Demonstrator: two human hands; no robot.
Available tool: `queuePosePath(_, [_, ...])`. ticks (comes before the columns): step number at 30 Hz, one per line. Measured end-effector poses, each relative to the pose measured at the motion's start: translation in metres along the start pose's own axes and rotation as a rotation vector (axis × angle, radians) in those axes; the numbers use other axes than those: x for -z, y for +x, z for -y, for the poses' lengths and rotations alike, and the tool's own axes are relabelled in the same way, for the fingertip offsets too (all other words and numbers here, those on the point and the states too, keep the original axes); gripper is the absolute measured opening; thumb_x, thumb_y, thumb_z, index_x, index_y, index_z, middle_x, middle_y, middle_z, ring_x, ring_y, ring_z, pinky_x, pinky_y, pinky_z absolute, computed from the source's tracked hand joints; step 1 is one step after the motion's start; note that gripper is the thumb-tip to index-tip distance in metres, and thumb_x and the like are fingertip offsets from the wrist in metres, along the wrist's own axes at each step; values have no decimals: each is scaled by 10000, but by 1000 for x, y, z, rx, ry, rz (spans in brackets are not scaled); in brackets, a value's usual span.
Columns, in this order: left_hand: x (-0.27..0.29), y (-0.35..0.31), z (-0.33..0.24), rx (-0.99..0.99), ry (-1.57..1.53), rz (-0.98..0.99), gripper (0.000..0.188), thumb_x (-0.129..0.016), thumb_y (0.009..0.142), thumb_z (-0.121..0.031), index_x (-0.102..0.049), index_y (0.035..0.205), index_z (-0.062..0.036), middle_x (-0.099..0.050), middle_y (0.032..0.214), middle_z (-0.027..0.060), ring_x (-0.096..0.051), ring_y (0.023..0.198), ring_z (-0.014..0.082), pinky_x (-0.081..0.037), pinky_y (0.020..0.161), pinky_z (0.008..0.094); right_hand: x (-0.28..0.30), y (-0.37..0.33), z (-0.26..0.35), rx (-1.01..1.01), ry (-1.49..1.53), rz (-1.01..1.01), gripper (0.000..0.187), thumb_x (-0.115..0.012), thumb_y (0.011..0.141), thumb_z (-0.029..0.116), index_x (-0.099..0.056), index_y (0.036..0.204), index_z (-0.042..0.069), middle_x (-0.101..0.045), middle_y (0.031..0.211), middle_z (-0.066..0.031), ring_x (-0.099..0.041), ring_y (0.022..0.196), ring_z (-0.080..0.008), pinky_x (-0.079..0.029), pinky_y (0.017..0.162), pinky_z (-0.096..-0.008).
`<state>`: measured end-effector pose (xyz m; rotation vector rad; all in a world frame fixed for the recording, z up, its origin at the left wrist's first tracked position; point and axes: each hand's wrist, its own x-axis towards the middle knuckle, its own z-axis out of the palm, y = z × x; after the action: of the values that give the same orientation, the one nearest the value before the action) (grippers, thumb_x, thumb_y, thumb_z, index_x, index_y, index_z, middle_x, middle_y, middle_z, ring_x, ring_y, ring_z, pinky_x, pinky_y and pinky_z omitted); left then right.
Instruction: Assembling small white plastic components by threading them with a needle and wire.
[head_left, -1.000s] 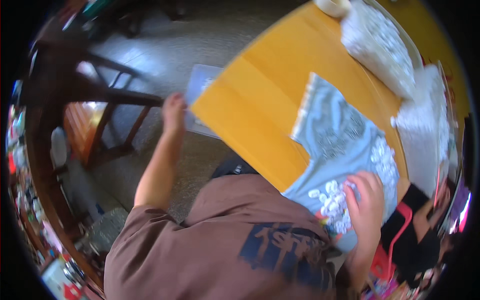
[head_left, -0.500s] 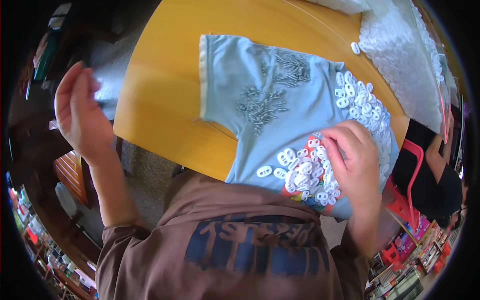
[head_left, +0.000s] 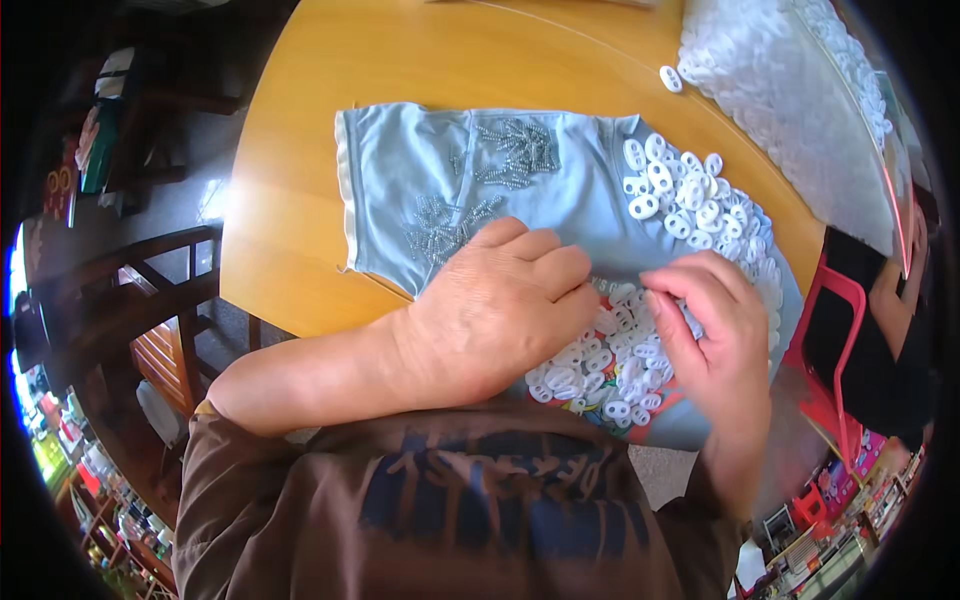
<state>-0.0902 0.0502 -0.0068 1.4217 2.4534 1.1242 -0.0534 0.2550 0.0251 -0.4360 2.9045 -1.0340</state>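
Note:
My left hand [head_left: 510,312] is closed over the light blue shirt [head_left: 395,165], its fingers curled toward my right hand. Whatever its fingertips hold is hidden. My right hand [head_left: 718,335] pinches thumb against forefinger, just right of the left hand; anything between them is too small to make out. Under and between both hands lies a near pile of white oval plastic pieces with two holes [head_left: 632,375]. A second pile of the same white pieces [head_left: 700,205] spreads on the cloth farther right. Small metal springs [head_left: 520,150] lie in two heaps on the left part of the shirt.
The shirt lies on a yellow wooden table [head_left: 290,215]. At the far right a large clear bag [head_left: 760,110] is full of white pieces, with one loose piece [head_left: 671,79] beside it. A red chair [head_left: 845,360] and another person's arm [head_left: 888,310] are at the right.
My left hand has swung in from beyond the table's left side, open before, and is now closed beside my right hand. The right hand stays pinched in nearly the same place.

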Motion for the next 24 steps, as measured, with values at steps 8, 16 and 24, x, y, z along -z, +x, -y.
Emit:
queuePosePath(8, [-1, 6, -1, -2, 68, 57, 256, -557, 632, -138, -575, 874, -55, -507, 783, 46, -528, 720, 203, -398, 661, 315, 3, 2, 1, 32, 69, 21, 141, -639, 687, 4, -585, 815, 28, -553, 756, -87, -541, 674, -261, -425, 606, -347])
queuePosePath(16, [7, 6, -9, 198, -456, -251, 209, -684, 680, 12, -608, 871, -29, -595, 790, 81, -573, 693, 224, -439, 584, 307, -4, 11, 13, -17, 356, 72, 168, -623, 702, -17, -567, 858, 5, -579, 776, -111, -569, 687, -260, -447, 603, -321])
queuePosePath(24, [19, -12, -5, 390, -622, -335, 179, -646, 719, 30, -599, 883, -27, -576, 776, 58, -520, 647, 136, -421, 577, 246, -14, 33, 19, -16, 339, 100, 120, -616, 721, -6, -571, 832, -8, -578, 796, -107, -565, 720, -231, -441, 647, -298])
